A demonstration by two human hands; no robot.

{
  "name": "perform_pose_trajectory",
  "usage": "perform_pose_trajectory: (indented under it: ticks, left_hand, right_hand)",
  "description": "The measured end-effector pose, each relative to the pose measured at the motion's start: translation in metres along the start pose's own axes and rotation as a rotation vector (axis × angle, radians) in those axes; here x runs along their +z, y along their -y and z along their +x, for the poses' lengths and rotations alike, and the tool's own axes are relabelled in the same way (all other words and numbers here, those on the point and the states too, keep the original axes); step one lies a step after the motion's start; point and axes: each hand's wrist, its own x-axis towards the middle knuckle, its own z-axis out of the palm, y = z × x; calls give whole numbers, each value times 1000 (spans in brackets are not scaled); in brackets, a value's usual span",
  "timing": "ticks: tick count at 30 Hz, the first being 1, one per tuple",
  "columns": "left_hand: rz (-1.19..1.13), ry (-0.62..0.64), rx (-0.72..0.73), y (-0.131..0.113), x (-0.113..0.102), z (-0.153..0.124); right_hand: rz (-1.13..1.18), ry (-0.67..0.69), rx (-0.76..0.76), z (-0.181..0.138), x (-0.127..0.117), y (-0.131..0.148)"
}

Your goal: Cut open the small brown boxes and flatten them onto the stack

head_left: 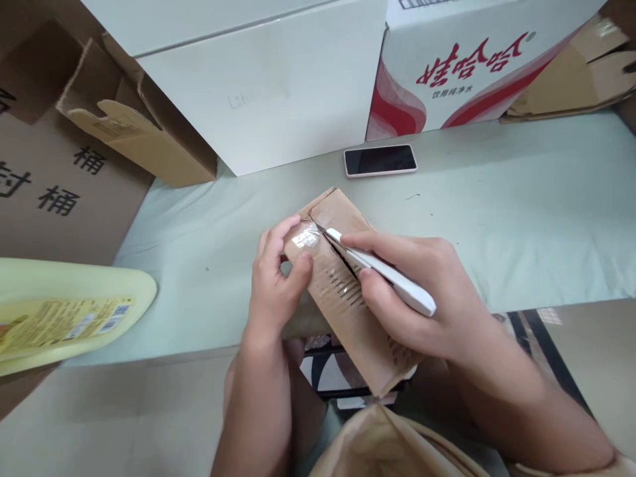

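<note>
A small brown cardboard box (342, 324), taped along its top, lies tilted over the near edge of the cloth-covered surface. My left hand (278, 278) grips its far left end, with the thumb on top beside a shiny piece of clear tape (305, 236). In my right hand (422, 298) is a white utility knife (397, 278), held between thumb and fingers. Its blade tip touches the box near the far end of the seam, where a dark gap shows between the flaps. The box's underside is hidden.
A phone (380, 160) lies beyond the box. White cartons (268, 99) and a red-and-white carton (447, 79) stand behind it. An open cardboard box (144, 132) is at the left, with a yellow bottle (74, 311) nearer. Pale green cloth (521, 218) covers the surface.
</note>
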Motion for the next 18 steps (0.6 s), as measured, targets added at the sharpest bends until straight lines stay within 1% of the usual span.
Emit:
perform_pose_trajectory:
  ticks: [2,4,9,11,14,16,18]
  left_hand:
    - [5,6,-2,0,0,0]
    - [13,5,7,1,0,0]
    - [37,-4,14,2,-1,-1]
    - [23,1,7,2,0,-1]
    - [-16,-25,-28,5,2,-1]
    - [-43,-35,-53,6,3,-2]
    - [-81,-34,-67,5,3,-2]
  right_hand:
    - [-21,25,-3,1,1,-1]
    - [-29,19,-16,1,0,0]
    - [-21,-56,-36,-4,0,0]
    - [6,-92,-61,-4,0,-1]
    - [61,-161,-88,-5,-1,-2]
    - [74,-165,-67,-7,-4,0]
    - [108,-135,-51,-10,-7,2]
